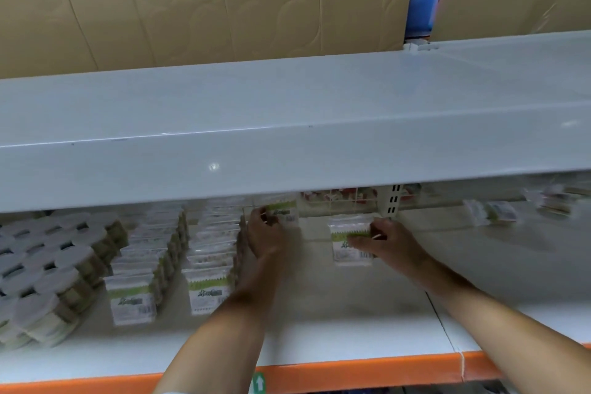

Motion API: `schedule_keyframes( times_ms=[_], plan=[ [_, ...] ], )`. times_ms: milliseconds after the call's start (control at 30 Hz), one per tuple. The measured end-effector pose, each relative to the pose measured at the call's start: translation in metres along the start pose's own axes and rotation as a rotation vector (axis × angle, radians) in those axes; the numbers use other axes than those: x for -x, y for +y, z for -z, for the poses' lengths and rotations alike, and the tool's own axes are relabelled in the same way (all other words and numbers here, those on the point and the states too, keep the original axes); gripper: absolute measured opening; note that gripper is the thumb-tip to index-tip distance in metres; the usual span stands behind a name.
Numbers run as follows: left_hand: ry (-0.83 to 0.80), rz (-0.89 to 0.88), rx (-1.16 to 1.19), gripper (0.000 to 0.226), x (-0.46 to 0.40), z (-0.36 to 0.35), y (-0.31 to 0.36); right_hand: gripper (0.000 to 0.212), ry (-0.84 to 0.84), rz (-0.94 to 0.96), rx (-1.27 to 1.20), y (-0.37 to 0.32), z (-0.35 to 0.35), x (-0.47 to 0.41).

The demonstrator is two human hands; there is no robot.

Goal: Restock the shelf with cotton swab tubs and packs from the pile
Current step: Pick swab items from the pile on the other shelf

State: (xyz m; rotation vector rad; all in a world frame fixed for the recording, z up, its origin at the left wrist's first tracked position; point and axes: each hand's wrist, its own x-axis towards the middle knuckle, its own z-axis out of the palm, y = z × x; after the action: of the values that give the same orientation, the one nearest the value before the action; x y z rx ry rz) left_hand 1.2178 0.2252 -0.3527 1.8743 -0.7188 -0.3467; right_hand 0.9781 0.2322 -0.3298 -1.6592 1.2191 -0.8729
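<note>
Both my hands reach deep into the lower shelf (319,329). My left hand (267,237) grips a clear cotton swab pack (284,211) with a green band, held upright at the back beside the packed rows. My right hand (388,241) pinches a second, similar pack (348,243) a little to the right and nearer me. Two rows of the same packs (208,265) stand to the left of my left hand. Round white-lidded swab tubs (44,269) fill the shelf's far left.
The empty upper shelf board (287,137) overhangs and hides the back of the lower shelf. An upright slotted post (393,198) stands behind my right hand. Loose packs (499,213) lie at the back right. An orange shelf edge (351,373) runs along the front.
</note>
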Motion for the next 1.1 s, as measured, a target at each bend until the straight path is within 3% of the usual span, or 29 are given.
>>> schedule_keyframes(
  times_ms=[200,400,500,667,800,933,1100],
  plan=[
    [-0.129,0.052,0.104,0.030,-0.012,-0.007,-0.008,0.032,0.025,0.013,0.000,0.000,-0.006,-0.006],
    [-0.292,0.060,0.189,0.043,-0.005,0.000,-0.012,0.023,0.069,0.014,0.041,0.002,-0.023,-0.013],
    [-0.334,0.043,0.109,0.050,0.003,0.011,-0.002,0.030,0.089,-0.004,0.013,0.001,-0.034,-0.017],
    [-0.246,-0.037,-0.103,0.048,0.031,0.043,0.015,0.043,0.145,-0.076,0.023,-0.009,-0.056,-0.031],
    [-0.321,-0.128,-0.232,0.055,0.050,0.066,0.015,0.043,0.149,-0.055,0.090,-0.020,-0.077,-0.047],
    [-0.476,-0.198,-0.159,0.060,0.063,0.078,0.012,0.044,0.139,0.008,0.089,-0.030,-0.100,-0.060],
    [-0.404,-0.271,-0.157,0.053,0.066,0.081,0.004,0.052,0.160,0.029,0.060,-0.038,-0.119,-0.066]
  ],
)
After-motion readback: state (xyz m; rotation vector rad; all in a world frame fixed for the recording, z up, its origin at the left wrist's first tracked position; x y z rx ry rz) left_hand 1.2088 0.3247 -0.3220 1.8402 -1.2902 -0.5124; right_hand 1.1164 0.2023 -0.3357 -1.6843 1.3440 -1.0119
